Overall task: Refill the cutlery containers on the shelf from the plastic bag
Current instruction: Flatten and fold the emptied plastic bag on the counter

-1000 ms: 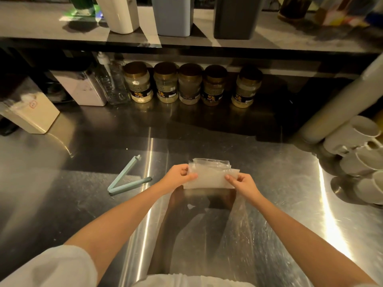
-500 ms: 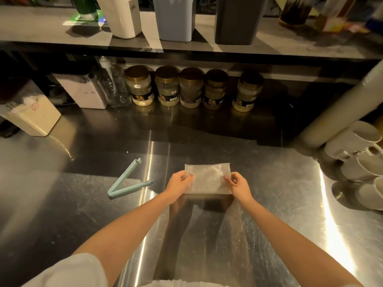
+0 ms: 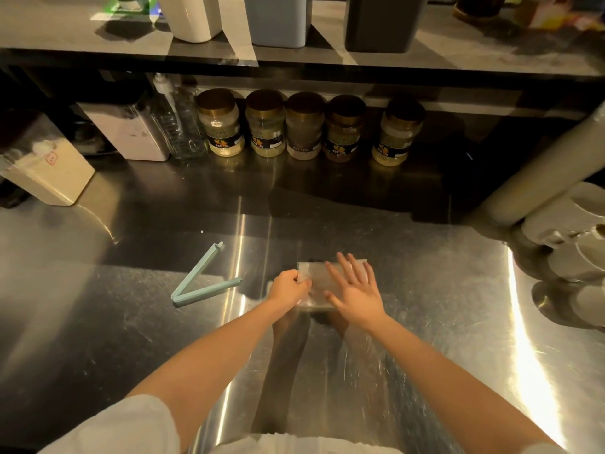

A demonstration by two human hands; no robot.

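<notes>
A folded clear plastic bag (image 3: 316, 273) lies flat on the steel counter (image 3: 425, 290) in front of me. My left hand (image 3: 288, 287) pinches its left edge with curled fingers. My right hand (image 3: 355, 288) lies flat on top of the bag, fingers straight and spread. On the shelf (image 3: 98, 40) above stand three tall containers: a white one (image 3: 193, 14), a pale blue one (image 3: 278, 18) and a dark grey one (image 3: 381, 21). Their tops and contents are out of view.
An open mint-green bag clip (image 3: 203, 278) lies left of the bag. Several gold-lidded jars (image 3: 265, 126) line the back under the shelf, beside a clear pump bottle (image 3: 173, 122) and white tubs (image 3: 127, 132). White cups (image 3: 569, 221) and a slanted pipe (image 3: 540, 165) crowd the right.
The bag went from held up between both hands to folded smaller and laid on the counter. My right hand let go of its edge and now presses flat on top.
</notes>
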